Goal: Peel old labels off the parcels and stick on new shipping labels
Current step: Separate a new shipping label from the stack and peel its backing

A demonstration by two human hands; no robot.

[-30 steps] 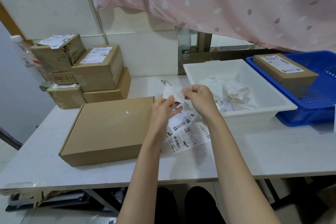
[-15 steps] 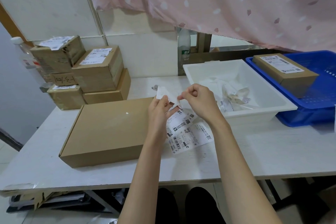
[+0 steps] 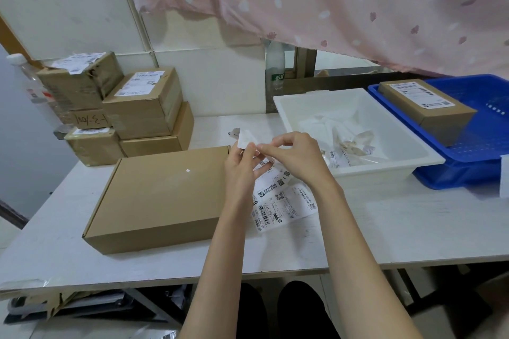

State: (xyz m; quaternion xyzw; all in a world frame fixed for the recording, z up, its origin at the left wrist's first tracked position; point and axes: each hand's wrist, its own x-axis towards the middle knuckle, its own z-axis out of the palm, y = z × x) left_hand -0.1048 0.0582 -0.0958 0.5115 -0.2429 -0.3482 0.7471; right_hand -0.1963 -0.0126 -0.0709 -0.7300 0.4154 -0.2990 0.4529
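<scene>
A flat brown parcel (image 3: 162,195) lies on the white table (image 3: 385,228) with its top bare except for a tiny white scrap. Just right of its far corner, my left hand (image 3: 242,170) and my right hand (image 3: 296,157) both pinch a white shipping label (image 3: 246,140) held above the table, its blank side towards me. Under my hands lie loose printed labels (image 3: 283,201) with barcodes. My hands hide part of the held label.
Several labelled brown boxes (image 3: 143,102) are stacked at the back left. A white tub (image 3: 385,170) holding crumpled label scraps stands at the right, and beyond it a blue basket (image 3: 479,157) holds a labelled parcel (image 3: 427,104). A pink curtain hangs above.
Both hands have shifted a little left towards the flat parcel's corner, and the label between them has tilted left. The boxes and tubs have not moved.
</scene>
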